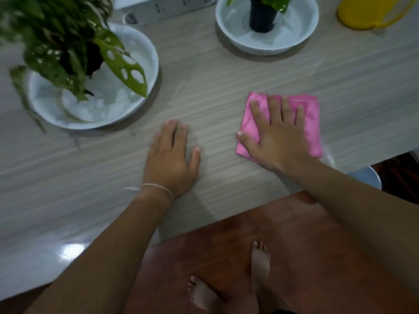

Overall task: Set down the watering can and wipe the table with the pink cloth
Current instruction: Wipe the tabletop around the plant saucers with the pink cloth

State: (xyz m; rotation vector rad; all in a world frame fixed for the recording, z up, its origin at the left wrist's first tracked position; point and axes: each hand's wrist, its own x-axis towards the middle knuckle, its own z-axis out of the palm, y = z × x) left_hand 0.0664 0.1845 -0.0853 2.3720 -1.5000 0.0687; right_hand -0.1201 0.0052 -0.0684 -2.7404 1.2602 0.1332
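Head view, only view available. Right hand (pixel 275 134) lies flat on the pink cloth (pixel 313 123), fingers straight and spread, palm pressing down; nothing curled round the fabric, so this is a press, not a grasp. Cloth is folded to a rough square and sits on the table (pixel 226 71) near its right front edge. Left hand (pixel 173 157) rests palm-down on bare tabletop just left of the cloth, fingers straight, holding nothing; likely bracing. Yellow watering can (pixel 362 13) stands at the far right corner, well apart from both hands, so the set-down step looks done. Step in hand, by my reading: wiping. Two white saucers hold plants: large leafy plant (pixel 68 41) at far left, small dark pot (pixel 261 15) at far centre. Faint sheen on the wood between the saucers may be moisture; blur prevents certainty. Next move calls for steady downward pressure while sliding the cloth toward that patch, steering between the saucers without nudging them.
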